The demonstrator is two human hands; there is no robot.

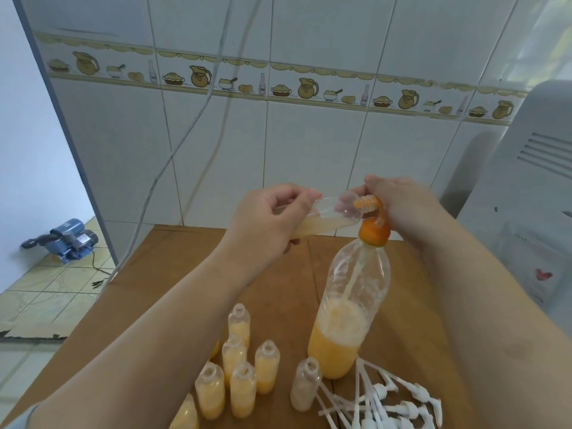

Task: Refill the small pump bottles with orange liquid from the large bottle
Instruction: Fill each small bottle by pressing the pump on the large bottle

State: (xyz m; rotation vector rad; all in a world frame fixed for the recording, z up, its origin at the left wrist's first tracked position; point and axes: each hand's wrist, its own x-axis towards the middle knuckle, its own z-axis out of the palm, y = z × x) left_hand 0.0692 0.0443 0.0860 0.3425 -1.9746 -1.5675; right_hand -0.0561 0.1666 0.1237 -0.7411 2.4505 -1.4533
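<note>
Liquid is the thing at risk: the small bottle [325,216] lies nearly on its side in the air, mouth against the orange pump spout [368,204] of the large bottle [349,308], with a shallow pool of orange already lying along its lower wall. The left hand [269,221] grips it, fingers curled round its base end. The right hand [399,205] has its fingers curled over the pump head. If the mouth slips off the spout during a press, liquid would likely squirt onto the cardboard [173,274]. Tilted this flat, the bottle could also spill back out at the mouth as it fills. A hard push might tip the tall large bottle, about half full, toward the filled open bottles [241,376] standing near its foot; the empty one [305,388] just beside it and the loose white pump tops [383,404] would catch the mess
</note>
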